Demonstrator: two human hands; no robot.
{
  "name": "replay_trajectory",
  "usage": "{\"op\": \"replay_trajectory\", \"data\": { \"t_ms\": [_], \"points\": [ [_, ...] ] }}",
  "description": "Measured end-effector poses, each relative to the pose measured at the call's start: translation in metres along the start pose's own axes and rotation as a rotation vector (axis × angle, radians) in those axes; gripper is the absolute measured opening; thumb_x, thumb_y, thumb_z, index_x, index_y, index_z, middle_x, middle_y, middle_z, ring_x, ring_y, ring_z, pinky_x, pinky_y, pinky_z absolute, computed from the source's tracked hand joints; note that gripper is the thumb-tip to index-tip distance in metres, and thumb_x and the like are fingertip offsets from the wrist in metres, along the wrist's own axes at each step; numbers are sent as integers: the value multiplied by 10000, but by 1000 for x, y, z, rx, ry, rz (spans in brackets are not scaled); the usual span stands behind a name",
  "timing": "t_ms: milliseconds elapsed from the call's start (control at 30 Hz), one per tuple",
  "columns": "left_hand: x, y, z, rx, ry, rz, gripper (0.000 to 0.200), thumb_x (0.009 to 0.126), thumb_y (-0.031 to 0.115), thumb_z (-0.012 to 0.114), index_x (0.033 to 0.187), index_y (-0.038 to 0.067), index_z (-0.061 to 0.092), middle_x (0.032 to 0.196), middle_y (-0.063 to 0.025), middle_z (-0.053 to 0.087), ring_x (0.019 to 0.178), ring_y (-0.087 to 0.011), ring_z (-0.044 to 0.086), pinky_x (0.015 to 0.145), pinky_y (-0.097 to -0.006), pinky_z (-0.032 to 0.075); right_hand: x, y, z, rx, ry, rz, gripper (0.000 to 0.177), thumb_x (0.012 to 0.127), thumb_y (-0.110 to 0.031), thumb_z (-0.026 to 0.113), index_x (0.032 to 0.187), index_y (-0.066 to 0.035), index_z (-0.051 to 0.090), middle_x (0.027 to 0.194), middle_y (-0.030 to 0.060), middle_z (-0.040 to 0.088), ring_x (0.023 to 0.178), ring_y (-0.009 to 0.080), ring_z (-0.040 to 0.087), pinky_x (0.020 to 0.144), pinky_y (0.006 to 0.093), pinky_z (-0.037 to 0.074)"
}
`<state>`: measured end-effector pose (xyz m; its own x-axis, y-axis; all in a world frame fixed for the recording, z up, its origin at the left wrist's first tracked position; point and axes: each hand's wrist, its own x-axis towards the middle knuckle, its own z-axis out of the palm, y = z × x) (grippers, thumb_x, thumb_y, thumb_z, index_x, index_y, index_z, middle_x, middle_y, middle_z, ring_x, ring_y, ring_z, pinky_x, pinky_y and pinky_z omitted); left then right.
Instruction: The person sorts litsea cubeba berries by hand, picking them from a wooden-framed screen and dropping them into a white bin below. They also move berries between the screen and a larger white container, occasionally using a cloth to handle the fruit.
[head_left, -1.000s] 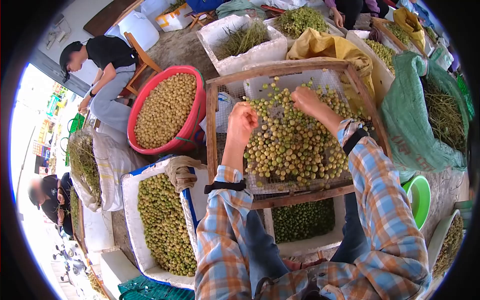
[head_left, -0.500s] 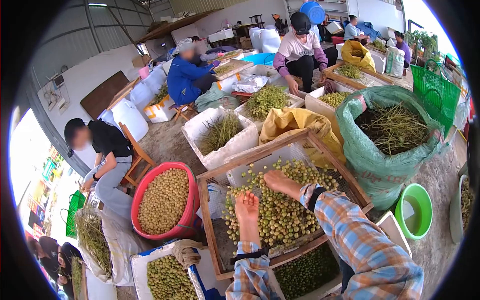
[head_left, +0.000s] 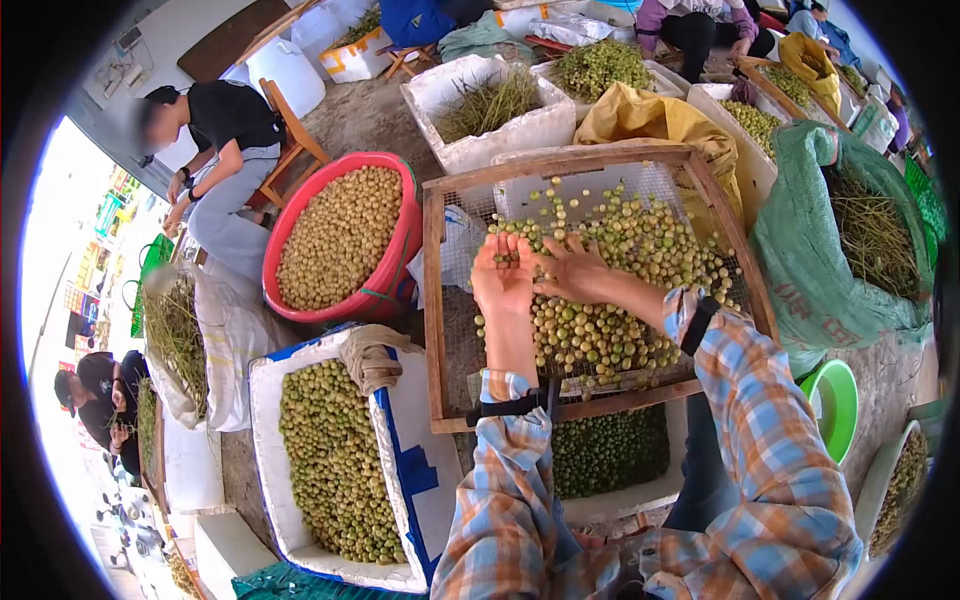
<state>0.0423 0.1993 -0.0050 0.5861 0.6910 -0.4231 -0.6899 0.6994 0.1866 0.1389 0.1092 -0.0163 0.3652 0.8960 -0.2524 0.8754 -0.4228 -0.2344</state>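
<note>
A wooden-framed mesh screen (head_left: 600, 158) lies in front of me, with small round green and yellowish fruits (head_left: 620, 325) spread over it. My left hand (head_left: 503, 280) is palm up above the screen's left part, fingers curled, with a few small dark green fruits at the fingers. Close beside it, my right hand (head_left: 578, 272) lies palm down with fingers spread, touching the fruits on the mesh. Below the screen's near edge is a white foam box (head_left: 680, 440) of darker green fruits.
A red tub (head_left: 412, 215) of pale fruits stands left of the screen. A foam box with blue tape (head_left: 262, 440) holds green fruits nearer me. On the right are a green sack (head_left: 800, 260) of stems and a green basin (head_left: 845, 400). A person in black (head_left: 235, 125) sits at left.
My view has tilted down. My left hand has turned palm up and moved up the screen. My right hand has come down beside it, fingers now spread on the fruits.
</note>
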Motion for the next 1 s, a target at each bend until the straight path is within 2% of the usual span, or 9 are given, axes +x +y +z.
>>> {"op": "replay_trajectory", "data": {
  "t_ms": [100, 200, 333, 533, 667, 767, 833, 967, 1000],
  "points": [
    [-3, 16, 4, -58, -65, 15, 86, 818, 76, 533, 792, 0, 504, 793, -75, 513, 700, -180, 505, 632, -304, 504, -40, -8, 2, -115, 121, -199, 469, 819, -383, 505, 1202, -115, 466, 1282, 157, 394, 1165, 316, 390, 979, 466, 293],
    [-3, 26, 4, -55, -75, 36, 80, 811, 80, 549, 816, 4, 524, 776, -56, 524, 693, -166, 517, 611, -299, 502, -43, 6, -44, 250, -249, -321, 231, 825, -197, 528, 953, -30, 623, 976, 149, 610, 907, 256, 584, 848, 373, 445],
    [3, 29, -5, -89, -80, 13, 89, 823, 103, 551, 817, 16, 530, 769, -49, 531, 690, -156, 521, 601, -299, 498, 25, 77, -52, 183, 235, 60, 176, 796, -98, 544, 937, -26, 621, 994, 138, 602, 870, 260, 588, 763, 363, 467],
    [9, 29, -12, -80, -90, 11, 101, 847, 110, 514, 851, 10, 524, 798, -59, 540, 710, -173, 533, 635, -307, 495, 57, 98, -25, 17, 360, -134, 122, 761, -114, 581, 833, -16, 589, 879, 143, 603, 827, 311, 576, 699, 395, 460],
    [9, 27, -17, -79, -84, 16, 80, 846, 93, 506, 851, 14, 515, 815, -61, 528, 724, -178, 525, 654, -316, 494, 62, 87, -33, -80, 259, 28, 94, 760, -96, 569, 803, -13, 566, 819, 127, 602, 770, 305, 588, 643, 392, 469],
    [0, 12, -8, 110, 41, 15, 111, 859, 128, 494, 863, 19, 509, 835, -63, 501, 739, -185, 500, 687, -332, 475, 49, 69, -54, 281, 250, -28, 126, 759, -71, 557, 859, 5, 571, 813, 133, 603, 695, 277, 598, 611, 378, 481],
    [0, -3, -13, 126, -8, -39, 145, 870, 164, 474, 879, 23, 503, 848, -64, 474, 756, -190, 468, 715, -348, 451, 31, 44, -61, 1042, 28, -130, 153, 731, -22, 546, 873, 11, 593, 753, 127, 610, 660, 222, 603, 595, 354, 481],
    [-4, -19, -17, 49, 14, -265, 139, 870, 144, 451, 895, 16, 498, 842, -71, 479, 754, -193, 467, 691, -343, 450, 21, 45, -48, 1019, 30, -174, 191, 701, 3, 557, 880, -13, 621, 760, 127, 617, 672, 193, 605, 603, 334, 480],
    [-5, -19, -15, 37, 12, -214, 127, 866, 132, 455, 891, 16, 500, 840, -74, 491, 742, -191, 477, 664, -332, 457, 20, 55, -39, 664, 39, -270, 191, 707, 8, 564, 890, -13, 615, 778, 114, 622, 672, 189, 601, 610, 318, 476]
  ]
}}
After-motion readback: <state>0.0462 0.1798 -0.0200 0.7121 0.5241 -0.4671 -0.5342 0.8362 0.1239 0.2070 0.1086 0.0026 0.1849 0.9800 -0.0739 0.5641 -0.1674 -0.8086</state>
